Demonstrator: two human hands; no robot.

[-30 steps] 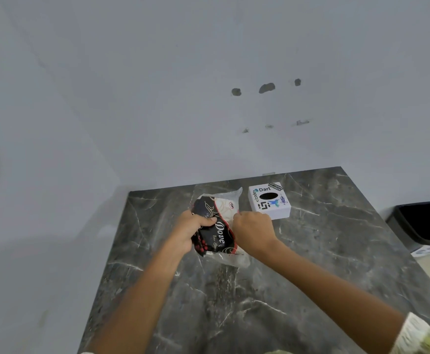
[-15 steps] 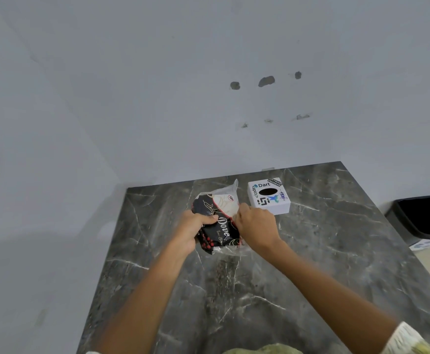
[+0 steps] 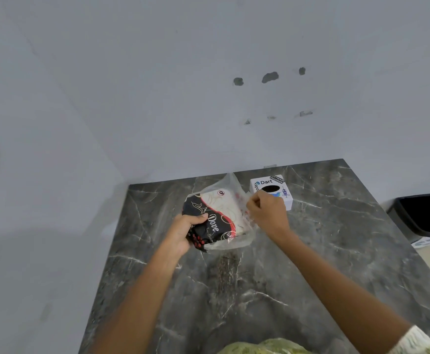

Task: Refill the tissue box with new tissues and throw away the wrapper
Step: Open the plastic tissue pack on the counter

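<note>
A tissue pack [image 3: 220,213] in a black, red and cream plastic wrapper lies on the dark marble table [image 3: 311,264]. My left hand [image 3: 187,229] grips its near black end. My right hand [image 3: 267,213] pinches the clear wrapper's right edge and holds it pulled outward. Just behind my right hand stands a white cube tissue box [image 3: 272,186] with a dark oval opening on top; its front is partly hidden by my fingers.
A black waste bin [image 3: 423,213] stands on the floor past the table's right edge. The table's back and left edges sit against pale grey walls. A yellow-green garment shows at the bottom of the view.
My right hand has shifted right and farther back, from the pack's near end to its right side, stretching the clear wrapper toward the box. The left hand keeps its grip.
</note>
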